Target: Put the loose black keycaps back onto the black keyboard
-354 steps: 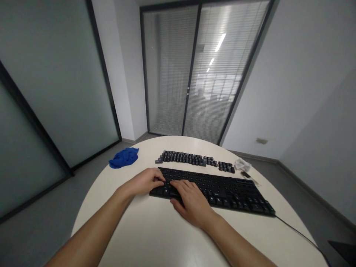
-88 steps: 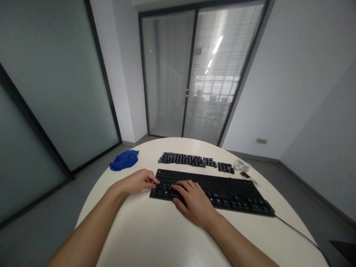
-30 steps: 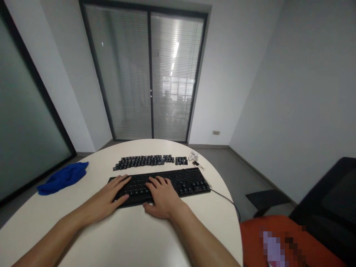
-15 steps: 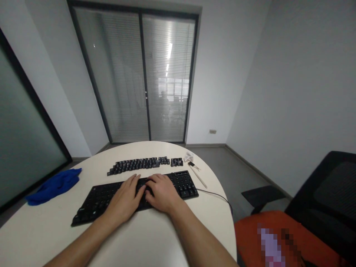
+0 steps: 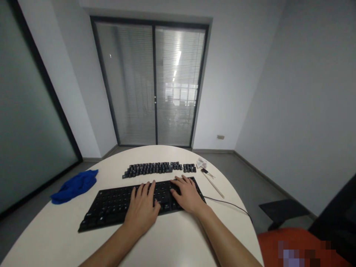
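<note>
A black computer keyboard (image 5: pixel 111 207) lies on the pale table, slightly aslant, many of its keys stripped to small light marks. My left hand (image 5: pixel 143 209) rests on its middle, fingers spread and pointing away from me. My right hand (image 5: pixel 189 194) lies over the keyboard's right end, its fingers stretched and a little bent. Neither hand holds anything. Parts of the keyboard under both palms are hidden. Beyond it, loose black keycaps (image 5: pixel 150 168) stand in rows, in the layout of a keyboard.
A blue cloth (image 5: pixel 75 187) is crumpled at the table's left. To the right lie a thin pale stick (image 5: pixel 215 187), a small black-headed tool (image 5: pixel 205 171) and a crumpled white piece (image 5: pixel 201 162). The keyboard's cable (image 5: pixel 233 204) runs over the right edge, near an orange chair (image 5: pixel 283 237).
Both hands have moved rightward along the keyboard, and the gap between them has widened. My left fingers have spread. The whole view has shifted, so everything sits further right in it.
</note>
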The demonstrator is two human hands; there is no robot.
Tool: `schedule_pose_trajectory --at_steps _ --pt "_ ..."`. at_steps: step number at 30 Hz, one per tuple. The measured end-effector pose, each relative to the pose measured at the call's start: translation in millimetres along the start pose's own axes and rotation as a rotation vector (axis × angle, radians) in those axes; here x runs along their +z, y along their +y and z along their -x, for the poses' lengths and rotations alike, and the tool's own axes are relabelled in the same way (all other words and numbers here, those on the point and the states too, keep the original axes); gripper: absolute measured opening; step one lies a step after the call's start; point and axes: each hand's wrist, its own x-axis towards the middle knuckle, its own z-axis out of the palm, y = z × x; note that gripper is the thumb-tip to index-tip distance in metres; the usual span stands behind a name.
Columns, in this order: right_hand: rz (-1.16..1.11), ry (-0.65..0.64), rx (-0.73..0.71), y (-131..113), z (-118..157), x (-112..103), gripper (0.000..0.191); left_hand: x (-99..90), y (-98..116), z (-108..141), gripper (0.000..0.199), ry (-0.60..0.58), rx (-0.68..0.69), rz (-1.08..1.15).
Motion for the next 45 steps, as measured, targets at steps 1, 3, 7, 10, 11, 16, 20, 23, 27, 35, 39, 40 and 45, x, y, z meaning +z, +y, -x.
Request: schedule_pose_trajectory --at_steps 1,3,7,10,11,16,20,23,27,35,39,40,45 --pt "-0.017 0.009 0.010 0 -3 0 0.042 -0.2 1 0 0.062 0.025 0.047 0.012" --pt "-0.026 0.027 0.040 6 -11 -4 0.040 0.1 4 -1 0.060 0.053 0.184 0.062" --pt "0.123 0.114 0.177 40 -31 -24 0.034 3.1 9 -1 0.062 0.004 0.266 0.137" --pt "0.226 0.147 0.282 70 -43 -38 0.034 3.7 10 -2 0.062 -0.077 0.211 0.132" --pt "0.253 0.142 0.304 78 -46 -41 0.034 3.1 10 -2 0.061 -0.105 0.206 0.129" --pt "0.343 0.098 0.321 102 -54 -39 0.038 -2.1 9 -3 0.063 -0.170 0.194 0.113" --pt "0.363 0.077 0.306 106 -60 -33 0.037 -4.6 6 -3 0.065 -0.186 0.183 0.087" --pt "0.357 0.073 0.300 108 -60 -30 0.032 -6.0 1 -4 0.062 -0.187 0.178 0.070" --pt "0.325 0.085 0.295 112 -56 -29 0.024 -9.6 -3 -6 0.060 -0.170 0.158 0.046" --pt "0.104 0.051 0.179 100 -43 -48 0.036 -11.2 -2 -7 0.067 -0.094 0.103 0.022" --pt "-0.230 -0.087 0.067 89 -27 -58 0.045 -6.0 -3 -7 0.054 -0.019 0.090 0.035" --pt "-0.372 -0.131 0.070 88 -22 -58 0.048 -4.8 -3 -7 0.050 0.003 0.088 0.041" --pt "-0.667 -0.228 0.149 84 0 -52 0.045 -2.3 0 -10 0.049 0.043 0.087 0.043"
